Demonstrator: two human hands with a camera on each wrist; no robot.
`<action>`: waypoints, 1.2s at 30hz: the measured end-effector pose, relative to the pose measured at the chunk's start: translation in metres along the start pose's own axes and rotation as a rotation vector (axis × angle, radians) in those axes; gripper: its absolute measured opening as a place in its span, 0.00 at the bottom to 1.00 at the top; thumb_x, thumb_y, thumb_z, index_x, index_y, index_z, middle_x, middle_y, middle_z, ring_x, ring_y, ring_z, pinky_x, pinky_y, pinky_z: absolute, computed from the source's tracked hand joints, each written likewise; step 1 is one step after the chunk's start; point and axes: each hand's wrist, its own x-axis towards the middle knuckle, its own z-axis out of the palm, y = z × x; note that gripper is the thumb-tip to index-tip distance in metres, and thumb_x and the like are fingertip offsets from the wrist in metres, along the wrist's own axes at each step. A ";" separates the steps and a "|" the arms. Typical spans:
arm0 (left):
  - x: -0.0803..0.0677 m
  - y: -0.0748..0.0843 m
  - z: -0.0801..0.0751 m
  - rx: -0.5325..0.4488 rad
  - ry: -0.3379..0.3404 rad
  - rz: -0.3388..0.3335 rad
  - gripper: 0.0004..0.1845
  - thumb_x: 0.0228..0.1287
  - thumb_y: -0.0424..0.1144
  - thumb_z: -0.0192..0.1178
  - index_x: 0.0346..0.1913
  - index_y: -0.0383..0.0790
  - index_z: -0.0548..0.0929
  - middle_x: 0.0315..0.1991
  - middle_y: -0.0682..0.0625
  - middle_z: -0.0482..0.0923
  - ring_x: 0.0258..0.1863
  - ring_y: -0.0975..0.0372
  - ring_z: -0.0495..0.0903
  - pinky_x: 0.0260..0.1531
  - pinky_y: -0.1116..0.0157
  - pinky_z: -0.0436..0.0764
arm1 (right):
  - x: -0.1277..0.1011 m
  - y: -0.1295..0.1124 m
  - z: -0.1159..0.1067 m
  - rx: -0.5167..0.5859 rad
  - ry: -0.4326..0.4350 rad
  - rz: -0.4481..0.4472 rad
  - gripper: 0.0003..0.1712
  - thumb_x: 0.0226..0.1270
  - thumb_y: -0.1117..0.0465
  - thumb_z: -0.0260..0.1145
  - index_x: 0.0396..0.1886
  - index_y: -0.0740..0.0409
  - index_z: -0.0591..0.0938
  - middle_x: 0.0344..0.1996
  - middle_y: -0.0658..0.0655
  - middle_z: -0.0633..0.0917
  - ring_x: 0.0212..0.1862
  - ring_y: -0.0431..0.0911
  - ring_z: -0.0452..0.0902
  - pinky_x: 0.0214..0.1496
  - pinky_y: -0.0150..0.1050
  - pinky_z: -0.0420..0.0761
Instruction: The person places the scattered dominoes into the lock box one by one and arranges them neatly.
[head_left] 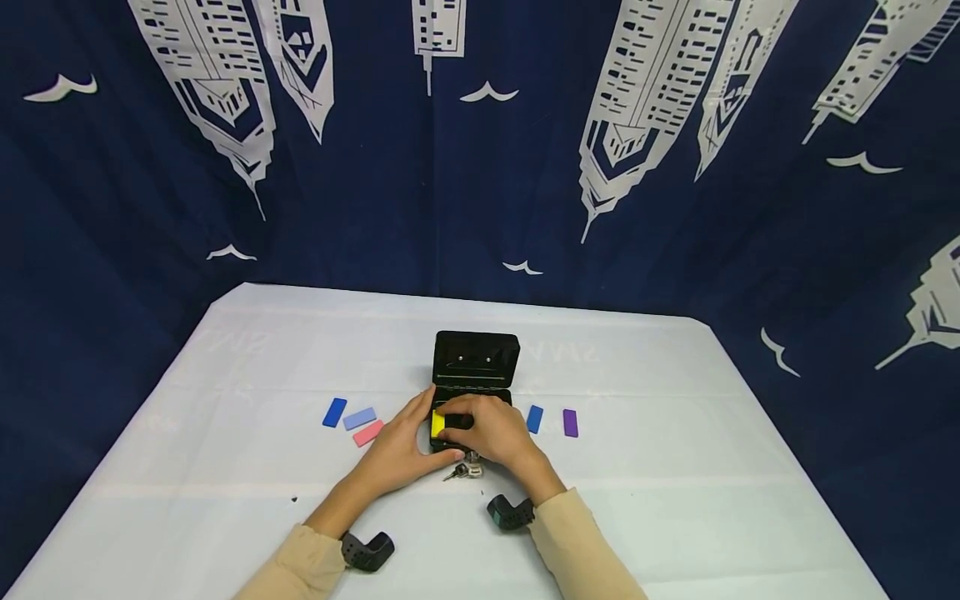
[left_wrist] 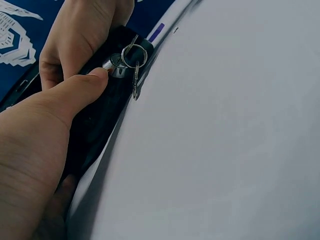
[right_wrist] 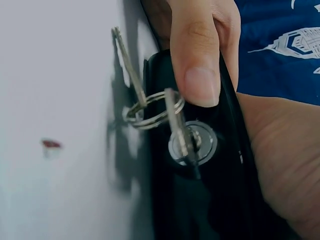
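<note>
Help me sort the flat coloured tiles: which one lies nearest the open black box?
The blue tile just right of the black box, beside the right hand; the purple tile and the three left tiles lie farther off.

The head view looks forward and down from above the near edge of the white tabletop (head_left: 675, 467), far enough back to take in the whole small black metal lockbox (head_left: 476, 371) at its middle and the blue printed curtain (head_left: 112, 250) behind that box. The left wrist view sits low and very close at the box's front wall, looking along it toward the round silver lock (left_wrist: 116, 64). The right wrist view is closer still, facing that same lock (right_wrist: 200, 142) nearly head-on. Both wrist views share the lock and the silver keys on a ring (right_wrist: 150, 107).
</note>
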 end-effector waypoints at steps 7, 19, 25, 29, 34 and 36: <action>0.003 0.003 0.000 -0.002 0.013 0.024 0.57 0.39 0.71 0.59 0.71 0.55 0.45 0.70 0.51 0.52 0.66 0.56 0.60 0.58 0.52 0.69 | -0.005 0.007 0.001 -0.009 0.169 -0.040 0.21 0.53 0.39 0.63 0.48 0.34 0.79 0.50 0.37 0.79 0.54 0.37 0.73 0.50 0.43 0.77; 0.002 0.004 0.000 0.009 0.009 -0.003 0.58 0.37 0.73 0.59 0.71 0.56 0.45 0.70 0.53 0.52 0.67 0.58 0.59 0.59 0.53 0.68 | -0.012 0.017 -0.003 0.096 0.191 -0.108 0.18 0.56 0.44 0.63 0.47 0.39 0.78 0.47 0.40 0.80 0.51 0.38 0.74 0.51 0.39 0.76; 0.000 0.003 0.001 0.010 0.004 -0.010 0.58 0.37 0.73 0.59 0.70 0.56 0.45 0.70 0.54 0.52 0.67 0.59 0.59 0.60 0.54 0.68 | -0.015 0.020 -0.012 0.147 0.122 -0.141 0.20 0.57 0.42 0.61 0.48 0.41 0.78 0.46 0.40 0.80 0.46 0.37 0.75 0.49 0.37 0.77; 0.000 0.003 0.001 0.002 0.000 -0.021 0.58 0.36 0.73 0.59 0.70 0.56 0.45 0.70 0.55 0.52 0.67 0.60 0.59 0.60 0.54 0.68 | -0.018 0.023 -0.021 0.164 0.113 -0.142 0.20 0.57 0.43 0.62 0.48 0.43 0.78 0.45 0.41 0.80 0.45 0.39 0.76 0.48 0.37 0.77; -0.001 0.003 0.002 0.010 -0.008 -0.038 0.58 0.35 0.73 0.59 0.70 0.58 0.45 0.70 0.57 0.51 0.67 0.60 0.59 0.60 0.54 0.68 | -0.022 0.028 -0.033 0.186 0.125 -0.149 0.19 0.57 0.45 0.63 0.47 0.44 0.78 0.44 0.41 0.80 0.43 0.41 0.77 0.47 0.38 0.78; -0.001 0.004 0.002 0.008 -0.009 -0.038 0.58 0.35 0.73 0.60 0.70 0.58 0.45 0.70 0.57 0.51 0.67 0.60 0.59 0.60 0.54 0.68 | -0.023 0.030 -0.037 0.210 0.121 -0.151 0.20 0.56 0.46 0.64 0.47 0.46 0.79 0.44 0.41 0.80 0.43 0.41 0.77 0.47 0.37 0.78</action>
